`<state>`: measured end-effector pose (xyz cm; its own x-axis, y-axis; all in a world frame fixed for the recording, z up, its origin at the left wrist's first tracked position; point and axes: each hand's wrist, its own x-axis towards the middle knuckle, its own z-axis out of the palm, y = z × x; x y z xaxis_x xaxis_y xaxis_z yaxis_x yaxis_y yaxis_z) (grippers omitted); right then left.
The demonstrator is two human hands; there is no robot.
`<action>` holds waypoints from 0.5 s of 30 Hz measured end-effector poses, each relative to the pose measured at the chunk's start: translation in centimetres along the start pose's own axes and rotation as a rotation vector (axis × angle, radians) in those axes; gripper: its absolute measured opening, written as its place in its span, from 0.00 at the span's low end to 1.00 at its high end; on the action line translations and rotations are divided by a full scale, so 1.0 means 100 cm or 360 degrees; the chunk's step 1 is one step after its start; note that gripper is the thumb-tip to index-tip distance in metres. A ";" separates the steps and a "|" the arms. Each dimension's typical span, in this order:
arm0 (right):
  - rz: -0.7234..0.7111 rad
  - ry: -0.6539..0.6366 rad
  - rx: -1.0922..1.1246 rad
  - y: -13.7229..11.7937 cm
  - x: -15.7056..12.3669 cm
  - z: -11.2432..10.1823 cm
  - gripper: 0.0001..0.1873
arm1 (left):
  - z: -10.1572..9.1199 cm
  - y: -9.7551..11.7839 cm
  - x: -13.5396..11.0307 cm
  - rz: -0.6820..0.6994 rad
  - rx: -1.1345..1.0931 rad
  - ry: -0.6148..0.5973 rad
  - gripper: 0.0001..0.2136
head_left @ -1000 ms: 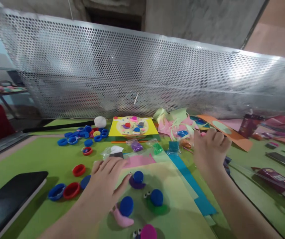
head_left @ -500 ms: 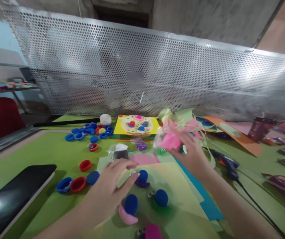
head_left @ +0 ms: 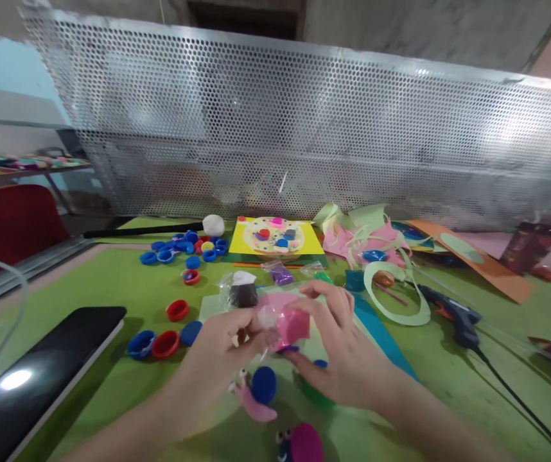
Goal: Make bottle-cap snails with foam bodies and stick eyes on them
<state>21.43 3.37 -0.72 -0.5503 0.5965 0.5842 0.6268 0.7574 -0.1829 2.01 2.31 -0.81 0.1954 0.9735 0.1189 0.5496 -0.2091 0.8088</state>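
Observation:
A small clear bag of pink modelling clay (head_left: 293,327) is held in front of me between both hands. My left hand (head_left: 230,337) pinches the loose plastic at its left side. Curved around the right side of the bag is my right hand (head_left: 336,337), fingers above and thumb below. Just below the hands lies a snail with a pink clay body (head_left: 252,403) and a blue bottle-cap shell (head_left: 263,385). A snail with a magenta cap (head_left: 306,443) sits nearest me. My right hand partly hides a green clay piece (head_left: 321,391) with a blue cap.
Bottle caps (head_left: 166,344) and a black phone (head_left: 58,366) lie on the left. Behind stands a yellow card (head_left: 316,240) with decorated snails. To the right are paper scraps (head_left: 340,240), a pale green paper ring (head_left: 398,319) and a corded glue gun (head_left: 453,314).
My right hand has brought the pink clay bag nearer and lower, to the left hand. The left hand has moved up off the snails and now grips the plastic.

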 end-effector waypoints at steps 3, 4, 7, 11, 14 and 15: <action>-0.0024 0.0003 0.0118 -0.010 0.001 -0.003 0.10 | 0.001 0.003 -0.004 0.0056 0.0010 0.0010 0.15; -0.0016 -0.0033 0.0173 -0.012 0.002 -0.004 0.10 | 0.002 0.005 -0.005 0.0079 0.0017 -0.0006 0.15; 0.0054 -0.0160 0.0346 -0.017 0.004 -0.005 0.11 | 0.004 0.010 -0.008 0.0149 0.0026 -0.0066 0.15; 0.0184 -0.0277 0.0521 -0.021 0.004 -0.001 0.12 | 0.007 0.013 -0.010 0.0221 -0.0019 -0.0108 0.16; 0.0187 -0.0310 0.0606 -0.023 0.004 0.002 0.07 | 0.009 0.013 -0.011 0.0270 -0.0082 -0.0074 0.16; 0.0190 -0.0309 0.0659 -0.024 0.005 0.002 0.05 | 0.009 0.013 -0.011 0.0285 -0.0098 -0.0067 0.16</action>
<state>19.62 1.90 -0.15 -0.6057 0.6945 0.3883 0.4411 0.6992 -0.5626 3.25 0.85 -0.37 0.3199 0.9163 0.2409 0.4528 -0.3712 0.8106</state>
